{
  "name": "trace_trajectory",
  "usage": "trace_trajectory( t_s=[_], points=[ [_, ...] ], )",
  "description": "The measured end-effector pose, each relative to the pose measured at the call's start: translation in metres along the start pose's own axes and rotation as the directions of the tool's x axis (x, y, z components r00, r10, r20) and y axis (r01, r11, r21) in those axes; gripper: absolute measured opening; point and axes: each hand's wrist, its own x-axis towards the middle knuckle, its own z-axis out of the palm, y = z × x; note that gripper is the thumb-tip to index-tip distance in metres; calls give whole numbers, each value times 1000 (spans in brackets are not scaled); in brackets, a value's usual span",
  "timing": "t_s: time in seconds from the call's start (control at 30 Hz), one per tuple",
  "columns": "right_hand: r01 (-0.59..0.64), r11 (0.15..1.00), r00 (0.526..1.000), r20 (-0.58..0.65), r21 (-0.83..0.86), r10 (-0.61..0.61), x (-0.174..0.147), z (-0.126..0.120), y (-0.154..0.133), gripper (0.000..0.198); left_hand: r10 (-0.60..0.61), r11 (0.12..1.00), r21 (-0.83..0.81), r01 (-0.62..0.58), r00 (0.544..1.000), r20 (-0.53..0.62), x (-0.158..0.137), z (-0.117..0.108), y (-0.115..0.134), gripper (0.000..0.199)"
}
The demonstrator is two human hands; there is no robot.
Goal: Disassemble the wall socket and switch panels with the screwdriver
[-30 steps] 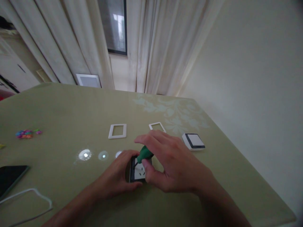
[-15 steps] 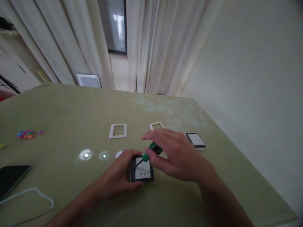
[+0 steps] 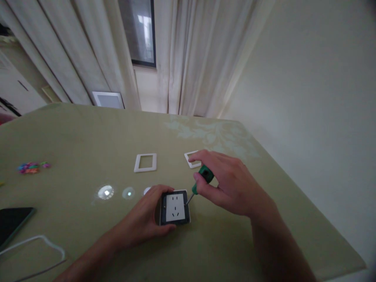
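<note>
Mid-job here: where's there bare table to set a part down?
Widest patch: the table between the colourful pile and left white frame, running back toward the curtains. Another lies between the right hand and the table's right edge. It's crowded around the socket, left hand and screwdriver; front-left holds a black device and white cable.

Past the far edge of the counter (image 3: 88,133) we see pale curtains (image 3: 202,58) flanking a dark-framed window (image 3: 136,31); a plain wall (image 3: 317,98) follows the right edge.
</note>
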Motion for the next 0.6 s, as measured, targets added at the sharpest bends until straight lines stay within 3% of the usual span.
trace_trajectory(
  t_s=[0.33,0.5,0.6],
  points=[
    [18,999,1000,-7,31,-18,4,11,1,28,-10,1000,-2,10,999,36,1,-2,4,77],
    [93,990,993,66,109,-101,3,5,-4,34,7,1000,4,-7,1000,18,1,-3,8,76],
    [-6,1000,999,41,-19,7,2,5,-4,19,3,1000,-4,-3,1000,23,2,-3,9,76]
  ],
)
